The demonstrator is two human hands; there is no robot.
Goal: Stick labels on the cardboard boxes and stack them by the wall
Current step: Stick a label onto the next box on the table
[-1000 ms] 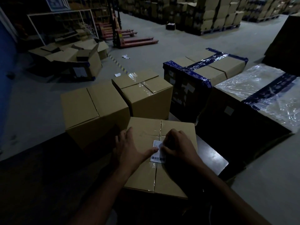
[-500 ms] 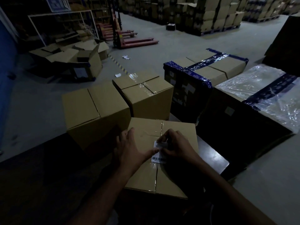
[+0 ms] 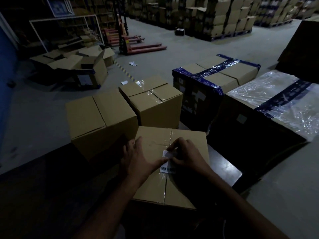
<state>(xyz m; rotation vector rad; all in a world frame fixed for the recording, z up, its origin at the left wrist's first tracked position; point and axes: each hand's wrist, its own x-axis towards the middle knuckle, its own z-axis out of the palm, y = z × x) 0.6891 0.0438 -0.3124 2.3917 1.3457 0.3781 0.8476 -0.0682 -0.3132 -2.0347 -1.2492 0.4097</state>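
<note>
On the grey warehouse floor [image 3: 181, 54] stand two plain cardboard boxes [image 3: 101, 121], touching each other, just behind the nearest box [image 3: 153, 183] (its seam is taped). The left hand [image 3: 138, 159] lies flat on this box, fingers straight, thumb on the label's edge. The right hand [image 3: 185, 155] pinches the white barcode label [image 3: 167, 167] over the seam.

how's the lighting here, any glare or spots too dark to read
Head view: dim overall, the lower left nearly black. Glare flares on the plastic-wrapped box and on the clear tape of the nearest box. The label shows its barcode, its text unreadable. Left hand and right hand are shadowed. Wide-angle lens bends the edges.
</note>
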